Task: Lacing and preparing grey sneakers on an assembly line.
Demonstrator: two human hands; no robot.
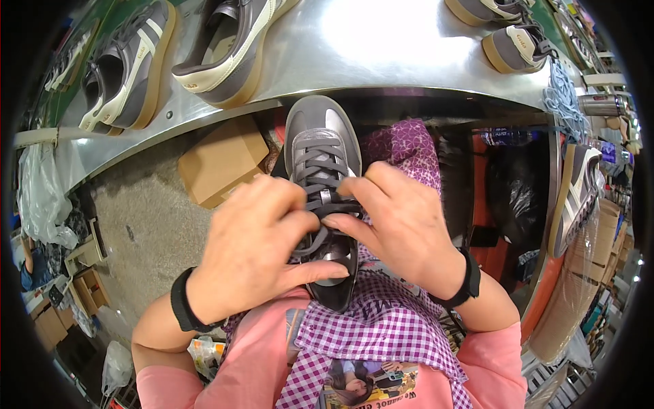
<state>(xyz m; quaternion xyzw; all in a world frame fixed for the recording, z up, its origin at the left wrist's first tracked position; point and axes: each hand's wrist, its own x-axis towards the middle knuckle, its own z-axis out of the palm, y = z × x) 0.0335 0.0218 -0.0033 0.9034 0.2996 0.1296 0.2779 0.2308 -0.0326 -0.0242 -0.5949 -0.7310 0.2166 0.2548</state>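
A grey sneaker (321,116) with silver-grey parts rests over my lap, its toe pointing away from me. Its dark grey shoelace (319,165) crosses the tongue in several rows, and loose loops lie near the ankle opening. My left hand (248,242) pinches a lace loop with bent fingers, its thumb stretched across the opening. From the other side, my right hand (402,215) grips the lace between thumb and forefinger near the top eyelets. The exact crossing of the lace is partly covered by my fingers.
A shiny metal bench (388,61) curves along the far side, with a grey and cream sneaker (248,51) at its left. Blue laces (564,99) hang at the right, above another upright sneaker (573,198). An open cardboard box (221,160) sits below the bench.
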